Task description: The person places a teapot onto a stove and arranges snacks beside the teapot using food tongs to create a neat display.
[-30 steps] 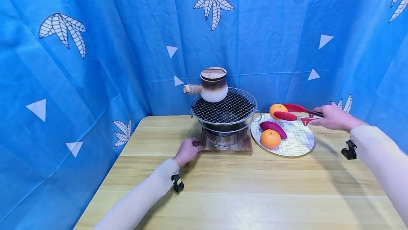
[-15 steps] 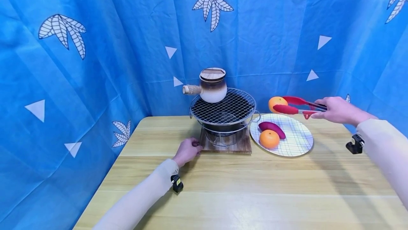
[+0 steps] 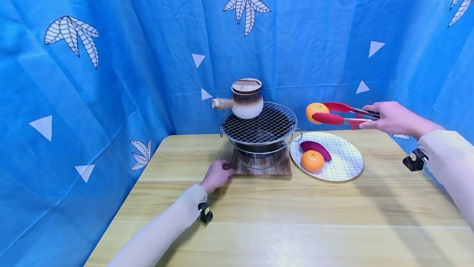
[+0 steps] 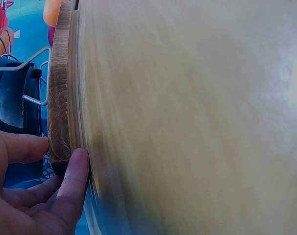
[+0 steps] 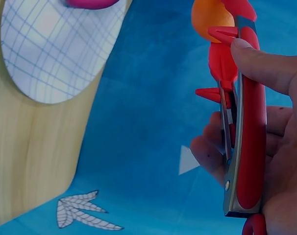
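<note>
My right hand (image 3: 393, 119) grips red-tipped metal tongs (image 3: 327, 119), which clamp an orange mandarin (image 3: 314, 110) above the back of the plate (image 3: 348, 164). In the right wrist view, thumb and fingers squeeze the tongs' red handle (image 5: 251, 142) from both sides. On the checked plate lie a second mandarin (image 3: 312, 161) and a purple sweet potato (image 3: 317, 149). At the front left corner of a dark wooden board (image 3: 272, 172), my left hand (image 3: 217, 175) pinches the edge between thumb and fingers, as the left wrist view shows.
On the board stands a small grill with a round wire mesh (image 3: 275, 123) and a side handle near the plate. A lidded clay pot (image 3: 247, 102) sits on the mesh's back left, its handle pointing left. Blue curtain (image 3: 314, 45) hangs behind the wooden table (image 3: 259, 226).
The tongs have lifted the mandarin off the plate, then carried it higher and slightly left. My right hand has risen with them. The left hand has stayed at the board.
</note>
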Tool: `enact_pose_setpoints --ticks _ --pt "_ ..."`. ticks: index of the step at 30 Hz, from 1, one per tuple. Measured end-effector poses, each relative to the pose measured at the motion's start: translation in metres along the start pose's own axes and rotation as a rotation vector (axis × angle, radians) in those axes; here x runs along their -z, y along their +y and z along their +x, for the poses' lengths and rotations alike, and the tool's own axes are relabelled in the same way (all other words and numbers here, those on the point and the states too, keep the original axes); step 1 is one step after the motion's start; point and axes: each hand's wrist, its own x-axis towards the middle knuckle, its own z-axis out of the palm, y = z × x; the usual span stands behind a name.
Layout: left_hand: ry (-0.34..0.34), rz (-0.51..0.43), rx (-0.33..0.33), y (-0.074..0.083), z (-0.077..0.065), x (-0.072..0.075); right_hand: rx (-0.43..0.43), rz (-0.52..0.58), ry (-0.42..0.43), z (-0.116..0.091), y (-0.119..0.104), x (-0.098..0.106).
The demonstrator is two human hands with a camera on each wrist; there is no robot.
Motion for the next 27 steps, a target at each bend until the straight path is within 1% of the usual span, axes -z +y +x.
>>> enact_pose_setpoints --ticks 7,9,14,21,27 --pt "0.014 0.021 -0.039 0.001 -0.001 0.001 0.020 0.008 0.010 0.003 -0.013 0.009" --pt "0.013 0.023 -0.042 0.001 -0.001 0.001 0.031 0.003 0.014 0.004 -0.017 0.012" --pt "0.007 0.019 -0.030 0.001 -0.001 0.001 0.061 -0.026 0.027 0.008 -0.027 0.018" --pt "0.007 0.010 -0.026 -0.001 0.001 0.001 0.097 -0.030 0.027 0.014 -0.041 0.021" --pt "0.006 0.014 -0.029 -0.002 0.002 0.000 0.103 -0.025 0.017 0.021 -0.053 0.021"
